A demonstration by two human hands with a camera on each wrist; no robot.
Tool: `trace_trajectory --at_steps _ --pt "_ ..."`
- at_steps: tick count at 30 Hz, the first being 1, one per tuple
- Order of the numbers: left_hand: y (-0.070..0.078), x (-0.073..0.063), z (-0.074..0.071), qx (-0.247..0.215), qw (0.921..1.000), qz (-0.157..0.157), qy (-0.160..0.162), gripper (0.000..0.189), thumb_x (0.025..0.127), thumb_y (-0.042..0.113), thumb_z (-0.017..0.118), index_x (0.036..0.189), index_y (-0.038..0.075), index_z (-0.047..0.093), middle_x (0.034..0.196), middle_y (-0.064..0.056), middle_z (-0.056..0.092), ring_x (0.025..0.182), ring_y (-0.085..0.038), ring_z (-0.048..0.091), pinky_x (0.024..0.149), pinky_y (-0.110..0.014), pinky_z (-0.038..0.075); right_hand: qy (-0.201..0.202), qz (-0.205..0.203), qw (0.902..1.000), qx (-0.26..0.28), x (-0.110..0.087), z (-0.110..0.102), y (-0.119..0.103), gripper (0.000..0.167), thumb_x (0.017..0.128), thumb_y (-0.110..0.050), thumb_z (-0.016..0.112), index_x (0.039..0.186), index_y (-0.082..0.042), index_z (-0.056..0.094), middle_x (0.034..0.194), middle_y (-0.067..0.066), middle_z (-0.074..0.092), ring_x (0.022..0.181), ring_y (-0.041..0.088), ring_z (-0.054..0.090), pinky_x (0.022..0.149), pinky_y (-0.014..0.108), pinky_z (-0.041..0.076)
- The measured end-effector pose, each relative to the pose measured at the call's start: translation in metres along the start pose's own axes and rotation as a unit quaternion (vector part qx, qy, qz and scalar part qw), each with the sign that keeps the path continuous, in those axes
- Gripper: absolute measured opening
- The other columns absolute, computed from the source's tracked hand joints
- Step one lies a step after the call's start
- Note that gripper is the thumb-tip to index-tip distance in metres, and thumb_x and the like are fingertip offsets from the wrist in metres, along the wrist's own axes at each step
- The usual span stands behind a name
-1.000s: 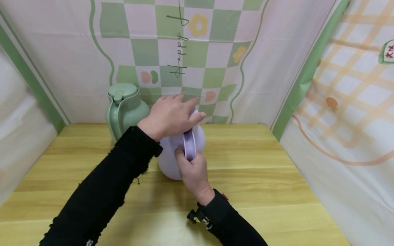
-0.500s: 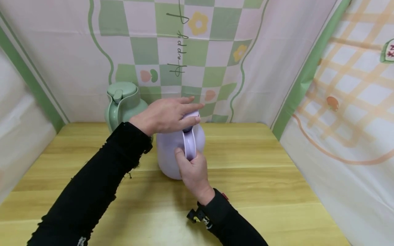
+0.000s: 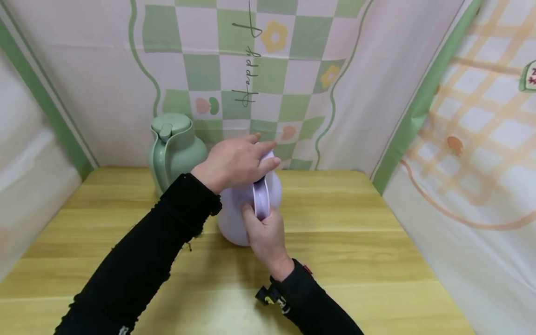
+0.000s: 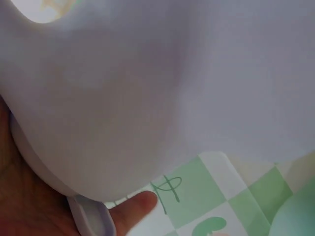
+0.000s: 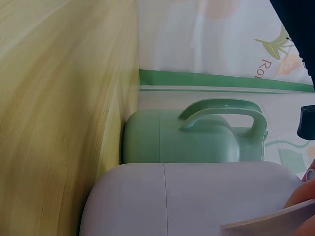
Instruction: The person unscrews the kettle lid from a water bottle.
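A lavender vacuum jug [image 3: 235,223] stands upright on the wooden table, its looped handle [image 3: 261,199] facing me. My right hand [image 3: 266,235] grips the lower part of that handle, thumb on its left side. Over the jug's lid [image 3: 268,154] lies my left hand [image 3: 238,160], palm down with fingers extended across the top, so most of the lid is hidden. Seen from the left wrist, the jug's body [image 4: 138,98] fills most of the view and the thumb [image 4: 135,209] sticks out past its top.
A green vacuum jug [image 3: 184,151] stands upright behind and left of the lavender one, lid on. The wooden table [image 3: 335,260] extends around both jugs. Checkered cloth [image 3: 268,74] hangs behind the table's back edge, with further cloth on both sides.
My left hand shifts left and turns on the lid, then swings back right. The right hand keeps its grip on the handle. The whole head view shifts slightly.
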State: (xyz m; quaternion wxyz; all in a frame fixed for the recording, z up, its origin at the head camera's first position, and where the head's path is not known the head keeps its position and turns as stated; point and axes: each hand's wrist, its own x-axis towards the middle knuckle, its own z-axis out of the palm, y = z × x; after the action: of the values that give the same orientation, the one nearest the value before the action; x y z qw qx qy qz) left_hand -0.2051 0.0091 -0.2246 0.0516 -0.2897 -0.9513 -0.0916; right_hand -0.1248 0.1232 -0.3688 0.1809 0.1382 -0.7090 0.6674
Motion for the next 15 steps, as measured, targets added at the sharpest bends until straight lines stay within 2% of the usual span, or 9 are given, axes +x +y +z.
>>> trace_trajectory --at_steps 3,9,15 --pt "0.004 0.000 -0.001 0.004 0.9999 -0.014 -0.007 0.062 0.109 0.058 0.038 0.162 0.026 0.041 0.165 -0.016 0.040 0.151 -0.030 0.041 0.111 -0.048 0.047 0.004 -0.008 0.9999 -0.009 0.000 0.000 0.001 0.042 0.101 -0.018 0.061 0.063 -0.008 0.044 0.051 -0.003 0.043 0.047 0.011 0.043 0.048 0.026 0.033" --pt "0.012 0.000 -0.001 0.018 0.9987 -0.047 -0.008 0.065 0.109 0.060 0.036 0.163 0.025 0.040 0.163 -0.015 0.044 0.152 -0.028 0.041 0.111 -0.049 0.048 -0.009 -0.014 0.9998 0.009 0.000 -0.001 0.001 0.043 0.103 -0.018 0.060 0.065 -0.006 0.045 0.050 -0.002 0.043 0.044 0.011 0.043 0.045 0.026 0.034" --pt "0.020 0.000 -0.001 0.030 0.9967 -0.075 0.006 0.065 0.108 0.061 0.036 0.159 0.021 0.046 0.155 -0.016 0.053 0.145 -0.029 0.049 0.102 -0.050 0.054 -0.022 -0.018 0.9992 0.027 0.000 -0.002 0.001 0.044 0.104 -0.019 0.059 0.065 -0.005 0.044 0.049 -0.003 0.043 0.041 0.009 0.042 0.041 0.025 0.032"
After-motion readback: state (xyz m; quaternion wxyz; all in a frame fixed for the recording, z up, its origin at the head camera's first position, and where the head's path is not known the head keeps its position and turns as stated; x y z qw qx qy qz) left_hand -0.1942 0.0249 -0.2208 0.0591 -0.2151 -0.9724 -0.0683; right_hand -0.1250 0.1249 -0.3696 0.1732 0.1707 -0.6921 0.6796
